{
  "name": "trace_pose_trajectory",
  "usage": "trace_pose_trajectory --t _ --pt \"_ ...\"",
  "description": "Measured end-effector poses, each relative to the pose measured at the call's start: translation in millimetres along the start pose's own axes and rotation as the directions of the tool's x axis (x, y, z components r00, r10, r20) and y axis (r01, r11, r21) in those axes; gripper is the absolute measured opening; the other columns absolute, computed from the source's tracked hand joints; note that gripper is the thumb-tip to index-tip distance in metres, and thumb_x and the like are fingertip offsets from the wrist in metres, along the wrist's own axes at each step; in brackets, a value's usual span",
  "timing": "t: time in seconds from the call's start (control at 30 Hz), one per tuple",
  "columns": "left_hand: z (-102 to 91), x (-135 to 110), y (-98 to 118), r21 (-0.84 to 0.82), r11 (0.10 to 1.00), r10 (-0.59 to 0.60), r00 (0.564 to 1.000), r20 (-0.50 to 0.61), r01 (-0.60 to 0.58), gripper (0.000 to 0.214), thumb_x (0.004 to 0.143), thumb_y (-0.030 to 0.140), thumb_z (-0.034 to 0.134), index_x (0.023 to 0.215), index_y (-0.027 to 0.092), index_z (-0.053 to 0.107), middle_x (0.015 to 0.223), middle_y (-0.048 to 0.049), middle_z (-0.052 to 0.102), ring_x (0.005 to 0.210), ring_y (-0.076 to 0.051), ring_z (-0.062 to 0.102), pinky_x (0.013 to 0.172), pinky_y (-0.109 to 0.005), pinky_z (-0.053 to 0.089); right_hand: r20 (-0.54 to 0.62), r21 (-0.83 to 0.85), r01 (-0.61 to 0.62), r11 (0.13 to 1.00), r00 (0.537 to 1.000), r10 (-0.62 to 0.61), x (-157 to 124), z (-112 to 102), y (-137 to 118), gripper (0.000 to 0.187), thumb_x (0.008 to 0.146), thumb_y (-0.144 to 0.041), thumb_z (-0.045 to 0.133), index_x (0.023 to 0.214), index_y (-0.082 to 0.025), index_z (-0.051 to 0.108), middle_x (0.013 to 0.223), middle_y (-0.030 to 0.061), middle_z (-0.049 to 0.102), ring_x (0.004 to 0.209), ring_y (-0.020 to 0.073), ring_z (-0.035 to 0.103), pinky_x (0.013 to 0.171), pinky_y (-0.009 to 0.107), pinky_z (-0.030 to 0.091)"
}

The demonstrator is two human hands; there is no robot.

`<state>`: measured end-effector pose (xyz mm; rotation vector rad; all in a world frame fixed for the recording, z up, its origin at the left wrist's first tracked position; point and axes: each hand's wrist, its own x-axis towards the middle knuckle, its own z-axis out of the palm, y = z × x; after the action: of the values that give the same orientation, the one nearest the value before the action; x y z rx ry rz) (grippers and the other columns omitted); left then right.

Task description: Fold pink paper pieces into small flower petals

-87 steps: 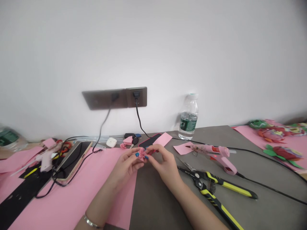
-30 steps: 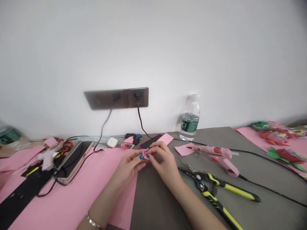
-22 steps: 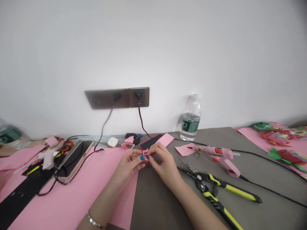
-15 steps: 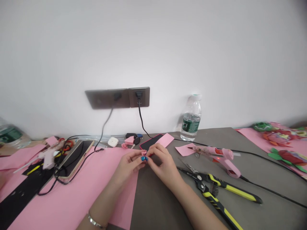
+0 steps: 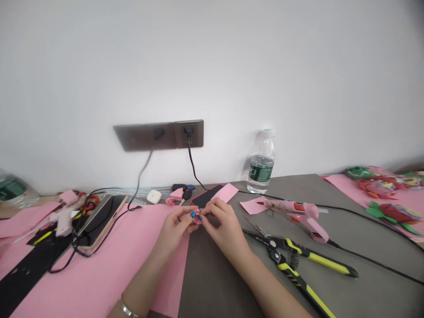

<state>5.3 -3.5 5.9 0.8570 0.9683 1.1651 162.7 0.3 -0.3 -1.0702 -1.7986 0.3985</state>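
Left hand (image 5: 172,230): fingers closed, pinching a folded pink paper piece (image 5: 198,217).
Right hand (image 5: 225,234): fingers closed on the same piece.
Just behind: black phone (image 5: 206,196), near the table's (image 5: 215,278) back edge.

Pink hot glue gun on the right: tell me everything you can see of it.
The hot glue gun is pink plastic with a mottled print on its barrel. It lies on its side on the grey tabletop, metal nozzle pointing left over a pink paper scrap. A pale glue stick sticks out the rear. A small red light glows on it. A black cord leaves the handle's base.
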Motion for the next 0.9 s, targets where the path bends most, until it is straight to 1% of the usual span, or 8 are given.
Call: trace_pose_trajectory --t 0.17,0.4,0.53,0.63,0.7,0.77,0.83,0.9 --pt "2.9 0 -1 -0.022 1.0 0.019 1.0 -0.004 -0.019 0.037 0.065 0.041 0.087 0.092 0.019 0.076 0.088 -0.0027 0.075 0.078 -0.012 0.068 0.076 -0.022 0.058 0.004 0.061 -0.044 0.997 0.999 0.044 1 0 -1 0.014 0.083 -0.007 0.058 0.078 -0.02 0.06 0.082 0.0025 0.06 0.08 0.0189 0.056 0.071 0.03 0.04" --pt "3.6 -3 -2 0.015 1.0 0.02 1.0 0.002 -0.02 0.039 0.067 0.041 0.085 0.101 0.023 0.077 0.099 -0.0041 0.076 0.092 -0.016 0.069 0.08 -0.022 0.057 0.018 0.28 -0.174 0.944 0.984 0.176 2 1 2 0.013 0.083 -0.013 0.053 0.075 -0.019 0.062 0.074 0.0016 0.058 0.069 0.0163 0.051 0.063 0.027 0.04" --pt "1.8 -2 1 0.031 0.999 0.013 0.999 0.034 -0.014 0.039 0.067 0.043 0.085 0.1 0.024 0.078 0.104 -0.005 0.075 0.096 -0.019 0.069 0.078 -0.022 0.057 0.086 0.385 -0.284 0.878 0.958 0.272 3 2 9 0.012 0.085 -0.024 0.055 0.077 -0.019 0.061 0.073 0.0016 0.059 0.066 0.0161 0.051 0.061 0.027 0.04" --pt "0.1 -2 4 0.077 0.997 -0.025 0.997 0.066 0.02 0.035 0.071 0.039 0.083 0.101 0.023 0.078 0.105 -0.0069 0.075 0.097 -0.02 0.07 0.076 -0.021 0.057 0.15 0.442 -0.326 0.835 0.945 0.29 4 0 11 0.015 0.086 -0.03 0.055 0.076 -0.019 0.06 0.073 0.0019 0.06 0.066 0.0161 0.052 0.062 0.027 0.041" --pt "-1.2 -1 5 0.091 0.995 -0.036 0.997 0.067 0.029 0.031 0.072 0.037 0.083 0.098 0.021 0.078 0.101 -0.0077 0.076 0.093 -0.018 0.07 0.075 -0.02 0.056 0.151 0.415 -0.288 0.863 0.957 0.247 5 -1 9 0.014 0.085 -0.027 0.055 0.075 -0.019 0.059 0.072 0.0015 0.058 0.066 0.0159 0.052 0.061 0.027 0.041" --pt "-3.0 -1 5 0.083 0.996 -0.034 0.998 0.052 0.03 0.03 0.071 0.037 0.083 0.095 0.019 0.079 0.096 -0.0079 0.077 0.087 -0.017 0.071 0.074 -0.02 0.056 0.127 0.348 -0.205 0.915 0.977 0.17 5 -3 4 0.011 0.084 -0.022 0.056 0.074 -0.02 0.059 0.072 0.0013 0.057 0.066 0.0158 0.051 0.061 0.027 0.04" --pt "-4.8 0 4 0.079 0.996 -0.031 0.999 0.04 0.028 0.032 0.07 0.038 0.083 0.095 0.019 0.079 0.096 -0.008 0.077 0.086 -0.016 0.07 0.074 -0.02 0.056 0.098 0.264 -0.12 0.957 0.99 0.097 5 -3 0 0.01 0.083 -0.017 0.057 0.074 -0.02 0.059 0.074 0.0014 0.058 0.068 0.016 0.051 0.063 0.027 0.039" --pt "-5.8 0 3 0.11 0.994 -0.029 0.999 0.045 0.024 0.034 0.071 0.039 0.082 0.099 0.02 0.079 0.099 -0.0081 0.077 0.089 -0.018 0.07 0.075 -0.022 0.057 0.075 0.202 -0.078 0.976 0.995 0.064 4 -3 -2 0.01 0.082 -0.014 0.058 0.075 -0.02 0.059 0.075 0.0014 0.059 0.069 0.0162 0.051 0.064 0.027 0.039"
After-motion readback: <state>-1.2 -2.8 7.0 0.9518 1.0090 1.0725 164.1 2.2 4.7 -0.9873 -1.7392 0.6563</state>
